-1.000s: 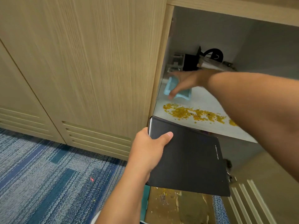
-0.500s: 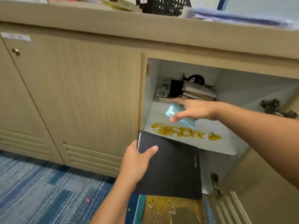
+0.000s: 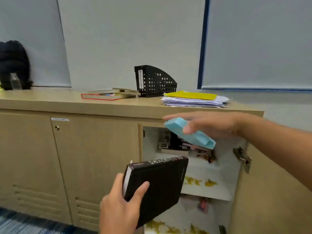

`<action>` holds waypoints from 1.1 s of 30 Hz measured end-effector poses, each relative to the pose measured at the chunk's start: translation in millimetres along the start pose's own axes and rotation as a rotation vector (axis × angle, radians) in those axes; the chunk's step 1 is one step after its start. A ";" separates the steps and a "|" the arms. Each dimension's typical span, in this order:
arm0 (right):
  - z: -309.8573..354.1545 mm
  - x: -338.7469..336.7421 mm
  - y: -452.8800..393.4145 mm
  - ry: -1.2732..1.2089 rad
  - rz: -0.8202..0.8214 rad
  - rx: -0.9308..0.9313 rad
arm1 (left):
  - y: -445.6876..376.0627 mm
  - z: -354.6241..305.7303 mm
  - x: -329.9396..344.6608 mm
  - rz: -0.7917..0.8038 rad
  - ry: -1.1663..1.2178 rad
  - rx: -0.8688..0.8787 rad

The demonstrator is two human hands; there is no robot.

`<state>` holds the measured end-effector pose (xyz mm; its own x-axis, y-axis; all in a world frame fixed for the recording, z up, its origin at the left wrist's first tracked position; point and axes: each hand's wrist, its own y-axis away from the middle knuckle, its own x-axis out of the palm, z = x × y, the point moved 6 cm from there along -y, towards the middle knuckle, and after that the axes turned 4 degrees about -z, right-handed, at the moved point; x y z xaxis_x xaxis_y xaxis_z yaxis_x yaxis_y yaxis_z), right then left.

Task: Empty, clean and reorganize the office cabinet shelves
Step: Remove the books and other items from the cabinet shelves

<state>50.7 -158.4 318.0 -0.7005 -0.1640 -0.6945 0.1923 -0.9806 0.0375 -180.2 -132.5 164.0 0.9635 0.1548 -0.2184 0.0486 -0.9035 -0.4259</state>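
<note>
Two bare forearms enter from the lower edge and right; left hand (image 3: 118, 210) and right hand (image 3: 211, 126) ungloved, without sleeves, rings or watch.

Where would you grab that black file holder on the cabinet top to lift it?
Grip the file holder by its tall, narrow labelled spine at the left end, coming from the front-left. The perforated side curves down low to the right, so the upright spine offers the firmest hold.

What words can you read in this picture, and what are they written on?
"DATA DRIVEN": spine of the black book; the letters after it are blurred.
Small word at the spine's left end: too blurred.
Vertical label on the black file holder: too small.
White sticker on the cabinet door: unreadable.
</note>
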 end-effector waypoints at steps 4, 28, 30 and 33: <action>35.8 -60.8 0.2 -0.192 -0.280 -0.150 | -20.9 -75.2 -48.6 -0.255 0.079 0.316; -31.5 -185.8 -123.1 0.658 -0.801 0.071 | -287.2 -120.2 145.2 -0.037 -0.669 0.739; -40.6 -189.9 -129.7 0.620 -0.830 0.068 | -291.2 -109.0 150.9 0.113 -0.643 0.632; -50.2 -190.6 -141.8 0.578 -0.838 0.075 | -295.6 -105.9 155.2 0.305 -0.677 0.617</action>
<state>191.4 17.3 409.0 -0.1469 0.6359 -0.7577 -0.2652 -0.7633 -0.5891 -17.1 116.3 349.0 0.5465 0.3206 -0.7737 -0.5117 -0.6035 -0.6115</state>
